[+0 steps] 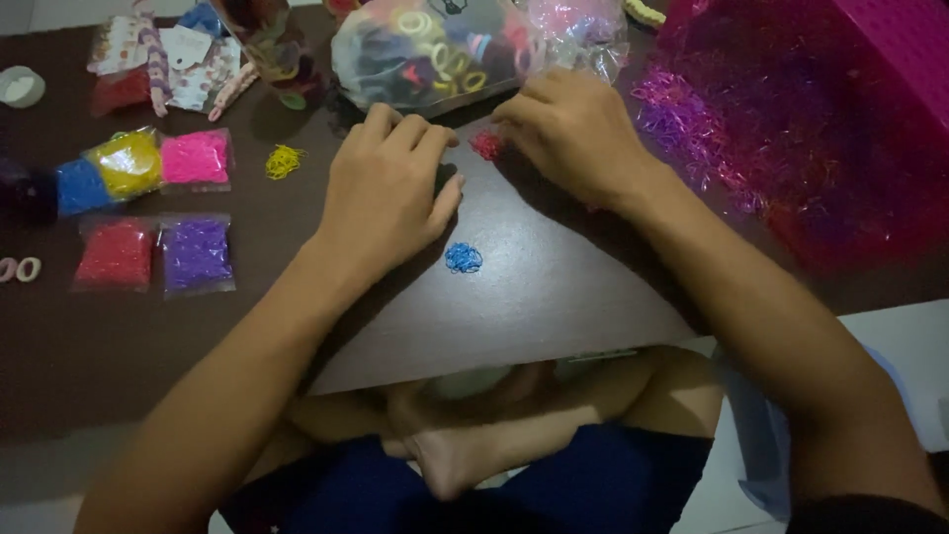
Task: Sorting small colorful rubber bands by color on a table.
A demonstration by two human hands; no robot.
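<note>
1. The dark table (554,297) carries a large clear bag of mixed hair ties (425,49) at its far edge.
2. Your left hand (386,193) lies palm down, fingers loosely curled, gripping nothing.
3. Your right hand (573,133) reaches leftward, fingertips pinched at the small red band heap (486,145).
4. Five packets of bands (148,213) lie left: blue, yellow, pink, red, purple.
5. One blue band heap (463,258) sits just beside your left hand; one yellow heap (283,161) lies apart.
</note>
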